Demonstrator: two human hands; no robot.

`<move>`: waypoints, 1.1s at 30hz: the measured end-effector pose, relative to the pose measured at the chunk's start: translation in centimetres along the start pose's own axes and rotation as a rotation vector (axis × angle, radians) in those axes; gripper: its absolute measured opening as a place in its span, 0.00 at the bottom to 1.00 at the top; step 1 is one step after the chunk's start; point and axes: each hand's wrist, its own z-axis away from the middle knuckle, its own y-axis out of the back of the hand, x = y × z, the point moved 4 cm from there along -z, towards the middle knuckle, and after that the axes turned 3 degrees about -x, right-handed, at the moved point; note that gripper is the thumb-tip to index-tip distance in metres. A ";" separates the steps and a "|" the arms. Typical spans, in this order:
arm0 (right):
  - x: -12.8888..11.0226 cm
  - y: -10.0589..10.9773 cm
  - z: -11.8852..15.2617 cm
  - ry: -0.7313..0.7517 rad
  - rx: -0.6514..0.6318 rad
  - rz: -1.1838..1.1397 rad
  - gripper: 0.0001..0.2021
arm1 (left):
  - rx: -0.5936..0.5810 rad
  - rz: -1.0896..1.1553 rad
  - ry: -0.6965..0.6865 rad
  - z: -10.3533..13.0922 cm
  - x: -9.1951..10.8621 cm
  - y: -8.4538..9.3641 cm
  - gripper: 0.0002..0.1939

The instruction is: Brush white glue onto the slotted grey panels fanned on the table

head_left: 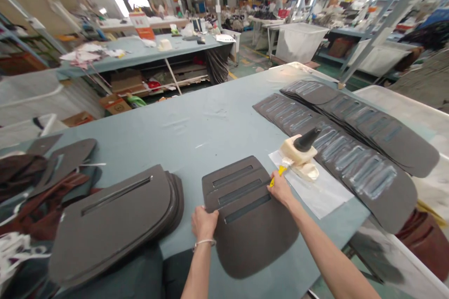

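My right hand point(280, 188) is closed on a yellow-handled brush point(281, 168), its bristles at a cream-coloured glue container point(297, 150) with a black cone on top. Under my hands lies a stack of dark grey panels point(257, 243) with three long slots in view. My left hand point(205, 223) rests on the left edge of these panels, thumb toward them; whether its fingers grip the edge is hidden. The container stands on a white sheet point(328, 198), with a pale, crumpled lump beside it.
A thicker stack of one-slot panels point(115, 224) lies at left, beside brown and dark fabric pieces point(49, 201). Overlapping panels with whitish smears around their slots point(372, 175) line the right side of the blue-green table point(168, 126). Another worktable point(140, 53) and several people are farther back.
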 end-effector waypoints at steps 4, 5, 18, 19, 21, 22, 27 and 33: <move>0.0 -0.2 -0.2 -0.027 -0.023 -0.030 0.14 | -0.037 -0.010 -0.010 0.0 0.7 0.4 0.21; 0.0 -0.3 -0.2 -0.027 -0.014 -0.028 0.14 | -0.045 -0.003 -0.016 0.1 0.9 0.5 0.20; -6.9 -2.8 -8.0 0.243 0.176 -0.087 0.14 | 0.106 0.252 -0.085 -6.5 3.8 2.2 0.27; -7.9 -3.1 -9.5 0.262 0.182 -0.088 0.14 | 0.128 0.263 -0.094 -7.7 4.4 2.6 0.27; -9.6 -3.6 -12.5 0.291 0.188 -0.085 0.15 | 0.158 0.276 -0.104 -9.9 5.4 3.3 0.27; -10.3 -3.9 -13.8 0.302 0.189 -0.080 0.15 | 0.168 0.276 -0.104 -10.9 5.8 3.6 0.27; -11.4 -4.7 -17.3 0.324 0.166 -0.040 0.15 | 0.189 0.260 -0.119 -14.0 7.1 3.6 0.28; -10.5 -3.1 -16.7 0.325 0.188 0.058 0.13 | 0.246 0.208 -0.207 -10.9 6.6 4.7 0.26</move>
